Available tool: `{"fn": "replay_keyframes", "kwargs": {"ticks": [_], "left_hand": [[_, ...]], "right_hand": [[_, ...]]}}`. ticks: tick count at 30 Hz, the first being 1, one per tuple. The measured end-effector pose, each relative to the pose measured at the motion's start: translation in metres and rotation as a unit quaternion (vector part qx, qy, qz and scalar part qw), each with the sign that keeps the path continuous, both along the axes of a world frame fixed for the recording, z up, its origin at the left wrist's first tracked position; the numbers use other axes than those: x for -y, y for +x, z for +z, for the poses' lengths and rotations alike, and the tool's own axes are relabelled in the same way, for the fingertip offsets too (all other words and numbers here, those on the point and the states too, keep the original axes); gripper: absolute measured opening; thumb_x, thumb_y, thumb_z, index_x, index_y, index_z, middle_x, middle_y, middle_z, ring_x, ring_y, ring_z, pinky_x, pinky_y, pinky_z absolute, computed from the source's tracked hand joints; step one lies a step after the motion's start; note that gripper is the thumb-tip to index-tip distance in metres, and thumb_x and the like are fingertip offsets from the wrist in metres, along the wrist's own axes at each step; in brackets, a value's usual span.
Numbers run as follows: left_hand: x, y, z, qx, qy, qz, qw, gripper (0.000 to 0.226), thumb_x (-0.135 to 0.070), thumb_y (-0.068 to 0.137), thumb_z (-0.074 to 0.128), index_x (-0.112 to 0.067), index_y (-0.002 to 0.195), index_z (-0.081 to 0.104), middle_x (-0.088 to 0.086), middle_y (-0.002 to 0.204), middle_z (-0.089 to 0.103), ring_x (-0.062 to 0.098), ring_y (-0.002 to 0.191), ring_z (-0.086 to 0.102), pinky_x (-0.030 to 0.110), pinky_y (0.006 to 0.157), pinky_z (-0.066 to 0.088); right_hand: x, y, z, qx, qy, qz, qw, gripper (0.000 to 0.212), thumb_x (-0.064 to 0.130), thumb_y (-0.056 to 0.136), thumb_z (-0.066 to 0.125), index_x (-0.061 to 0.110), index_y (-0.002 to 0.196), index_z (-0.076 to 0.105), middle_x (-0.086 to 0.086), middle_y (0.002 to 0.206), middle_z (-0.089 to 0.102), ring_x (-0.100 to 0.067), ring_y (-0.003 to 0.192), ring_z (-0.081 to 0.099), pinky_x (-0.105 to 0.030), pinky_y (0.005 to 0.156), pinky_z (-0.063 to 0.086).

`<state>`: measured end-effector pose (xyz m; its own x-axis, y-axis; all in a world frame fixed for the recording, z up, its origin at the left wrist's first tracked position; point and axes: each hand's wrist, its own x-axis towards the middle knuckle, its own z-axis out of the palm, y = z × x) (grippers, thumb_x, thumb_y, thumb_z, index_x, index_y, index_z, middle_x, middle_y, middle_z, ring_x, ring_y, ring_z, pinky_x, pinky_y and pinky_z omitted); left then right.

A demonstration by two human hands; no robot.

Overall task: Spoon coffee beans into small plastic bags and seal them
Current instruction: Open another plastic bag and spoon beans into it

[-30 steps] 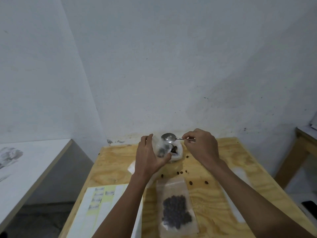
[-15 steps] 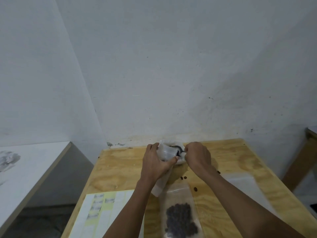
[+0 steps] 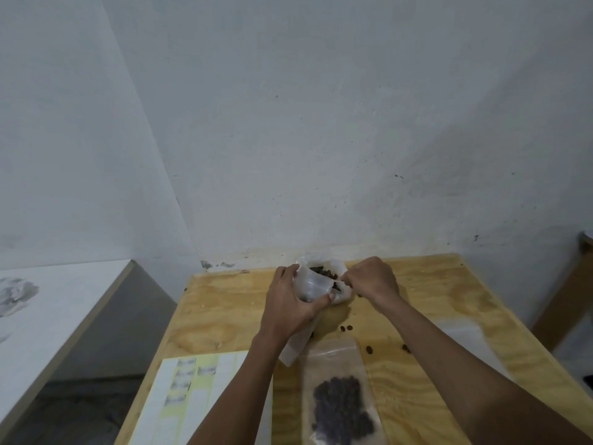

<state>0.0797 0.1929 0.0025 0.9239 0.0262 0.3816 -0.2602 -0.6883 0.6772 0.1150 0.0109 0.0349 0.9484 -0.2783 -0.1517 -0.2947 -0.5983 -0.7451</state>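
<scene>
Your left hand [image 3: 290, 305] grips the small clear plastic bag [image 3: 313, 287] at the far edge of the plywood table [image 3: 426, 284]; your right hand [image 3: 372, 279] pinches a thin spoon handle [image 3: 340, 279] over the white bean bag [image 3: 333, 268]. Hold the mouth wide; tip slowly.

Plywood table [image 3: 433, 284]: filled bag [image 3: 340, 403], label sheet [image 3: 199, 399], stray beans [image 3: 346, 328].

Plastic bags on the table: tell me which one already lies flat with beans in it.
The bag nearest the camera, between the forearms, lies flat with dark beans inside. The left hand holds another upright.
</scene>
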Motion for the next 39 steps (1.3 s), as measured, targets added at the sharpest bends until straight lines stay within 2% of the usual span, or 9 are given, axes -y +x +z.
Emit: {"fn": "replay_keyframes", "kwargs": {"ticks": [9, 12, 19, 23, 28, 31, 35, 37, 39], "left_hand": [[-0.005, -0.015, 0.003, 0.006, 0.031, 0.006, 0.999, 0.09, -0.066, 0.061, 0.066, -0.013, 0.133, 0.054, -0.01, 0.112, 0.046, 0.007, 0.098, 0.049, 0.005, 0.069, 0.031], [-0.007, -0.02, 0.005, 0.017, 0.026, 0.014, 0.999, 0.093, -0.066, 0.06, 0.065, -0.012, 0.135, 0.053, -0.01, 0.113, 0.044, 0.005, 0.098, 0.046, 0.013, 0.071, 0.035], [-0.005, -0.028, 0.007, 0.055, 0.031, 0.021, 0.998, 0.096, -0.071, 0.065, 0.067, -0.006, 0.135, 0.054, 0.002, 0.119, 0.054, 0.014, 0.104, 0.053, 0.022, 0.078, 0.04], [-0.004, -0.029, 0.007, 0.064, 0.029, 0.031, 0.997, 0.099, -0.073, 0.067, 0.065, -0.006, 0.138, 0.052, 0.004, 0.125, 0.054, 0.016, 0.106, 0.055, 0.022, 0.078, 0.041], [-0.013, -0.025, 0.003, 0.092, 0.005, 0.055, 0.994, 0.102, -0.074, 0.068, 0.069, -0.005, 0.141, 0.049, 0.004, 0.127, 0.05, 0.02, 0.112, 0.055, 0.029, 0.085, 0.051], [-0.016, -0.024, 0.003, 0.106, -0.011, 0.066, 0.992, 0.101, -0.068, 0.068, 0.074, -0.004, 0.142, 0.048, 0.003, 0.127, 0.05, 0.019, 0.112, 0.055, 0.03, 0.088, 0.053], [-0.016, -0.023, 0.004, 0.117, -0.029, 0.064, 0.991, 0.101, -0.066, 0.069, 0.077, -0.005, 0.143, 0.047, 0.002, 0.129, 0.049, 0.02, 0.113, 0.055, 0.033, 0.09, 0.055], [-0.015, -0.021, 0.004, 0.121, -0.032, 0.062, 0.99, 0.101, -0.065, 0.069, 0.078, -0.005, 0.144, 0.047, 0.001, 0.13, 0.048, 0.019, 0.114, 0.055, 0.032, 0.091, 0.054], [-0.013, -0.02, 0.004, 0.12, -0.033, 0.06, 0.99, 0.102, -0.066, 0.069, 0.077, -0.006, 0.145, 0.046, 0.001, 0.13, 0.048, 0.018, 0.114, 0.054, 0.031, 0.091, 0.053]], "right_hand": [[0.01, -0.013, 0.036, 0.011, -0.012, 0.024, 1.0, 0.038, 0.011, 0.068, 0.071, 0.016, 0.049, 0.039, 0.003, 0.043, 0.034, -0.018, 0.042, 0.032, -0.026, 0.051, 0.028], [0.01, -0.018, 0.05, 0.015, -0.024, 0.049, 0.998, 0.035, 0.011, 0.064, 0.07, 0.016, 0.048, 0.039, 0.002, 0.046, 0.035, -0.017, 0.044, 0.031, -0.028, 0.052, 0.029], [-0.001, -0.029, 0.051, 0.039, -0.09, 0.116, 0.988, 0.015, 0.018, 0.064, 0.068, 0.014, 0.051, 0.061, -0.006, 0.056, 0.065, -0.018, 0.049, 0.049, -0.03, 0.051, 0.039], [-0.008, -0.048, 0.059, 0.118, -0.193, 0.162, 0.96, 0.019, 0.02, 0.086, 0.066, 0.026, 0.084, 0.084, 0.007, 0.085, 0.079, -0.012, 0.065, 0.068, -0.027, 0.057, 0.057], [-0.002, -0.044, 0.05, 0.187, -0.172, 0.063, 0.965, 0.02, 0.017, 0.091, 0.066, 0.026, 0.097, 0.082, 0.005, 0.091, 0.078, -0.015, 0.07, 0.069, -0.021, 0.05, 0.047], [0.003, -0.034, 0.034, 0.122, -0.161, 0.038, 0.979, 0.02, 0.013, 0.092, 0.064, 0.023, 0.088, 0.08, 0.0, 0.082, 0.076, -0.018, 0.065, 0.068, -0.02, 0.047, 0.042], [-0.004, -0.023, 0.008, 0.056, -0.172, 0.043, 0.983, 0.036, 0.002, 0.09, 0.055, 0.016, 0.057, 0.052, -0.001, 0.054, 0.047, -0.017, 0.046, 0.042, -0.025, 0.044, 0.029], [-0.009, -0.019, 0.002, 0.046, -0.16, 0.058, 0.984, 0.029, 0.005, 0.092, 0.056, 0.011, 0.067, 0.071, -0.006, 0.068, 0.067, -0.021, 0.053, 0.057, -0.031, 0.048, 0.046], [-0.014, -0.018, -0.001, 0.039, -0.147, 0.076, 0.985, 0.022, 0.01, 0.094, 0.06, 0.011, 0.087, 0.081, -0.008, 0.094, 0.077, -0.024, 0.075, 0.071, -0.038, 0.067, 0.063]]}}
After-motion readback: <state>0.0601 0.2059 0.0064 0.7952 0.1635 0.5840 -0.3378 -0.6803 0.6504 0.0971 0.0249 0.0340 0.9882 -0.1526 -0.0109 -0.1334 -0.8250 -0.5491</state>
